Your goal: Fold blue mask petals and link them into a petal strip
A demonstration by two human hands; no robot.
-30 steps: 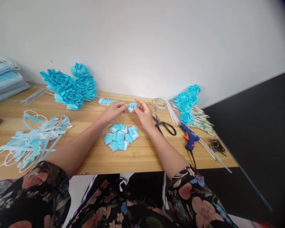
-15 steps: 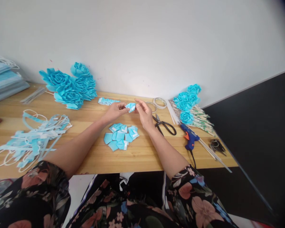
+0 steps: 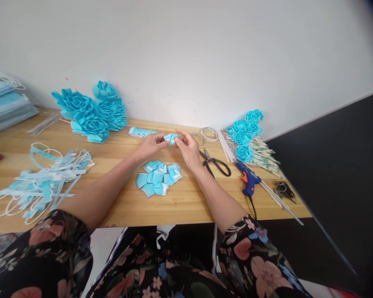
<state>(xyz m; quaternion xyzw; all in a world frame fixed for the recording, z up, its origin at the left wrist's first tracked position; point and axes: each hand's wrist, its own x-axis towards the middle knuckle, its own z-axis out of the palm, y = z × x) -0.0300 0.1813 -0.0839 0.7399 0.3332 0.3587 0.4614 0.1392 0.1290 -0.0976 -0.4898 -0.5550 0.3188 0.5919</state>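
Blue folded material is pinched by the left hand and right hand, fingers drawn tightly together.

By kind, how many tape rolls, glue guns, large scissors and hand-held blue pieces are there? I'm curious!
Pale ring-shaped tape rolls: 2
Dark-blue plastic glue gun: 1
Large black-handled scissors: 1
Held folded light-blue fabric piece: 1
Total: 5

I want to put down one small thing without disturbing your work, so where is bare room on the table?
Bare wood of the table shows between the folded blue pieces and the near edge; another patch lies between the strip pile, the large blue flowers and the left hand. The right side is crowded: scissors, glue gun, sticks and smaller flowers.
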